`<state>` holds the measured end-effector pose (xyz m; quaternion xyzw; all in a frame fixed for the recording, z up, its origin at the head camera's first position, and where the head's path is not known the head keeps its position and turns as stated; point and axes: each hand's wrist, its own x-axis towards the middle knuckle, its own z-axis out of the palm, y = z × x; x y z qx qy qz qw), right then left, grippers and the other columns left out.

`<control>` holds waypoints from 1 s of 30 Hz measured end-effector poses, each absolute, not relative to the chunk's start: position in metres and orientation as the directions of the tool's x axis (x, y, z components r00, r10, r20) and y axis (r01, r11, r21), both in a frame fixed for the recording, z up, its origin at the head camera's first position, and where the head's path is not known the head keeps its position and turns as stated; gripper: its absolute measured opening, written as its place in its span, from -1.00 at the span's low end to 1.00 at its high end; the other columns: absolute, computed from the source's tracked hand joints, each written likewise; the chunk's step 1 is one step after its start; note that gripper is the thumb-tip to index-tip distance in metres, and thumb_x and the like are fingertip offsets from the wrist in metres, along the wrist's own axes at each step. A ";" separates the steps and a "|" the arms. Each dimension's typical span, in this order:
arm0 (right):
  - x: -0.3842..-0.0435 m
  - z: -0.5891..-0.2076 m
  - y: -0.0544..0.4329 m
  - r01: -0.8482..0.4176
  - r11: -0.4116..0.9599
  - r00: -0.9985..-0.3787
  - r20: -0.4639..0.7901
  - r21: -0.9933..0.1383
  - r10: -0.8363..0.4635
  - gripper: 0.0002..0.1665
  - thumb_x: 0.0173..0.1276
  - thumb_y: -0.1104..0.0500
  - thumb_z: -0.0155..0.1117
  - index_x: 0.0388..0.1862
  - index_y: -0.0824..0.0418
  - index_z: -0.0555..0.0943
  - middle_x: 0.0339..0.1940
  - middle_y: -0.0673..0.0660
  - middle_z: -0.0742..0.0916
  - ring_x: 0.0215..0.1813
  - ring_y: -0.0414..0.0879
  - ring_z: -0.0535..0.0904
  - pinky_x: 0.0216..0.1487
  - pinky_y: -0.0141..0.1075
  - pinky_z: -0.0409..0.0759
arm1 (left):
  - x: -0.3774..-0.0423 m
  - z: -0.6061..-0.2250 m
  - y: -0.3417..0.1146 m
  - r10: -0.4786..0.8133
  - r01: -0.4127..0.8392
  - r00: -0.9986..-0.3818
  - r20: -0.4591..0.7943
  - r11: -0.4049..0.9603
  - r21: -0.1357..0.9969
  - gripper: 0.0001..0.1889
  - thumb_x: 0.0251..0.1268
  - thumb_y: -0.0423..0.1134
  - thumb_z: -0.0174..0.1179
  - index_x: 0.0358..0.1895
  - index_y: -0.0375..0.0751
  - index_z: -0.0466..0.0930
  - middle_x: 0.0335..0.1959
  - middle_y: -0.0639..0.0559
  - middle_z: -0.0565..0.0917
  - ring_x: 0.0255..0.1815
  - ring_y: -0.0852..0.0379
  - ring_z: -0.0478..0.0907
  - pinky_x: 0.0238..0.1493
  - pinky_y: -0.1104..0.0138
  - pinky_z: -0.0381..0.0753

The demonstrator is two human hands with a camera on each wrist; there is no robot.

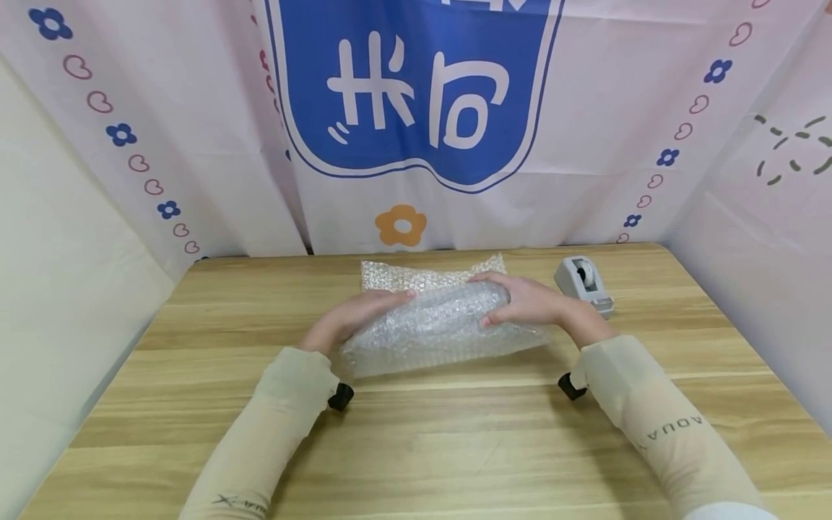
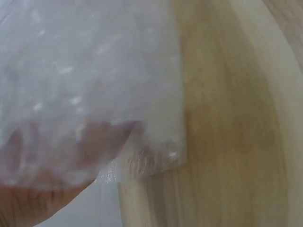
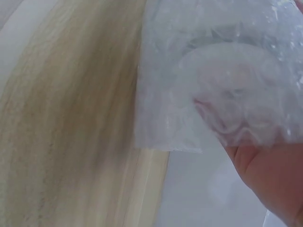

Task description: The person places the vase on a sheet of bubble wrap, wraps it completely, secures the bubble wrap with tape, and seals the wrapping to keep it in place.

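Head cam: a bubble wrap roll point(image 1: 435, 325) lies mid-table point(image 1: 455, 448), w/ a flat tail of wrap behind it. Left hand point(image 1: 354, 318) and right hand point(image 1: 529, 300) each curl over one end, gripping it. Looks like the rolling-up step; next move prob needs the roll pinned so it can't spring open. Tape dispenser point(image 1: 585, 283) sits just right of the right hand.

Left wrist cam: blurry wrap point(image 2: 90, 80) over fingers point(image 2: 71, 142), wood beside.

Right wrist cam: something round inside the wrap point(image 3: 227, 75), which the head cam doesn't reveal.
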<state>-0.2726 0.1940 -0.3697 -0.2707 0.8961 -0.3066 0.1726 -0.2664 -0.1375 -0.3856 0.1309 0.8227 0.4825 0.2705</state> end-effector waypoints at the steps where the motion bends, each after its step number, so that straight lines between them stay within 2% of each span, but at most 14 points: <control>1: -0.273 -0.370 0.194 -0.375 0.663 -0.795 -0.143 -0.648 -0.590 0.04 0.24 -0.24 0.45 0.63 -0.07 0.23 0.59 0.23 0.34 0.37 0.30 0.46 0.31 0.39 0.35 | -0.266 -0.385 -0.138 0.453 -0.038 -0.835 -0.313 0.520 0.854 -0.10 0.47 0.38 -0.01 0.56 -0.29 0.23 0.57 -0.27 0.25 0.58 -0.33 0.09 0.54 -0.19 0.02; 4: -0.275 -0.370 0.194 -0.359 0.653 -0.799 -0.142 -0.667 -0.585 0.02 0.26 -0.23 0.45 0.62 -0.07 0.24 0.61 0.22 0.30 0.43 0.32 0.38 0.35 0.40 0.30 | -0.265 -0.384 -0.138 0.370 0.007 -0.890 -0.266 0.595 0.804 -0.07 0.37 0.45 0.03 0.49 -0.29 0.34 0.45 -0.29 0.41 0.45 -0.33 0.31 0.43 -0.21 0.28; 6: -0.276 -0.371 0.193 -0.353 0.650 -0.800 -0.144 -0.673 -0.583 0.01 0.28 -0.22 0.44 0.62 -0.05 0.24 0.61 0.24 0.30 0.41 0.32 0.41 0.35 0.40 0.30 | -0.263 -0.382 -0.137 0.320 0.051 -0.925 -0.205 0.639 0.768 -0.15 0.34 0.45 0.08 0.37 -0.22 0.49 0.28 -0.22 0.56 0.28 -0.24 0.48 0.27 -0.14 0.50; 8: -0.277 -0.371 0.194 -0.343 0.646 -0.800 -0.149 -0.682 -0.582 0.00 0.30 -0.22 0.43 0.62 -0.02 0.24 0.59 0.26 0.33 0.36 0.29 0.46 0.35 0.39 0.30 | -0.262 -0.381 -0.134 0.304 0.112 -0.944 -0.126 0.657 0.746 -0.31 0.36 0.39 0.14 0.21 -0.14 0.60 0.09 -0.11 0.64 0.09 -0.12 0.57 0.08 0.00 0.63; 11: -0.278 -0.372 0.194 -0.334 0.645 -0.797 -0.160 -0.688 -0.583 -0.03 0.35 -0.22 0.39 0.62 0.01 0.23 0.56 0.31 0.35 0.32 0.28 0.51 0.35 0.38 0.32 | -0.259 -0.379 -0.129 0.311 0.207 -0.950 -0.011 0.659 0.723 -0.57 0.43 0.22 0.21 0.03 -0.04 0.66 -0.09 0.05 0.65 -0.07 0.04 0.57 -0.09 0.17 0.65; 14: -0.279 -0.374 0.195 -0.327 0.643 -0.793 -0.169 -0.693 -0.586 -0.07 0.40 -0.23 0.34 0.62 0.01 0.23 0.58 0.31 0.33 0.37 0.31 0.46 0.36 0.38 0.30 | -0.255 -0.375 -0.126 0.343 0.295 -0.937 0.068 0.671 0.680 -0.68 0.50 0.12 0.20 -0.02 -0.03 0.68 -0.14 0.12 0.68 -0.10 0.10 0.59 -0.12 0.21 0.66; 18: -0.281 -0.375 0.196 -0.333 0.635 -0.787 -0.165 -0.697 -0.595 -0.11 0.43 -0.23 0.29 0.62 0.01 0.24 0.58 0.30 0.33 0.45 0.36 0.36 0.37 0.39 0.28 | -0.247 -0.371 -0.127 0.414 0.369 -0.907 0.078 0.691 0.621 -0.55 0.47 0.19 0.19 0.12 -0.07 0.68 0.02 0.04 0.72 0.08 -0.01 0.63 0.09 0.07 0.66; 21: -0.281 -0.374 0.197 -0.330 0.619 -0.784 -0.159 -0.713 -0.601 -0.12 0.43 -0.20 0.30 0.61 0.02 0.25 0.58 0.28 0.33 0.47 0.35 0.33 0.37 0.38 0.29 | -0.242 -0.368 -0.128 0.473 0.391 -0.881 0.024 0.696 0.603 -0.31 0.30 0.30 0.30 0.34 -0.08 0.56 0.29 -0.04 0.61 0.34 -0.11 0.49 0.32 -0.04 0.49; 23: -0.281 -0.374 0.198 -0.326 0.608 -0.782 -0.154 -0.724 -0.603 -0.12 0.42 -0.19 0.31 0.61 0.03 0.26 0.59 0.27 0.33 0.47 0.34 0.33 0.37 0.37 0.29 | -0.239 -0.367 -0.129 0.515 0.408 -0.857 -0.006 0.686 0.603 -0.13 0.16 0.30 0.41 0.45 -0.13 0.44 0.42 -0.09 0.49 0.46 -0.15 0.36 0.43 -0.07 0.36; 26: -0.280 -0.375 0.198 -0.319 0.597 -0.786 -0.147 -0.736 -0.600 -0.11 0.42 -0.18 0.32 0.61 0.03 0.25 0.60 0.26 0.31 0.48 0.33 0.33 0.37 0.37 0.29 | -0.237 -0.368 -0.129 0.557 0.421 -0.830 -0.034 0.665 0.617 0.04 0.02 0.23 0.54 0.53 -0.20 0.32 0.52 -0.14 0.35 0.54 -0.18 0.23 0.49 -0.07 0.25; 30: -0.277 -0.377 0.199 -0.306 0.593 -0.808 -0.127 -0.745 -0.576 -0.06 0.40 -0.18 0.36 0.63 0.04 0.22 0.63 0.28 0.24 0.55 0.37 0.19 0.40 0.41 0.19 | -0.236 -0.373 -0.130 0.577 0.432 -0.816 -0.046 0.659 0.616 0.07 0.00 0.17 0.57 0.56 -0.18 0.26 0.55 -0.15 0.31 0.54 -0.21 0.21 0.49 -0.11 0.23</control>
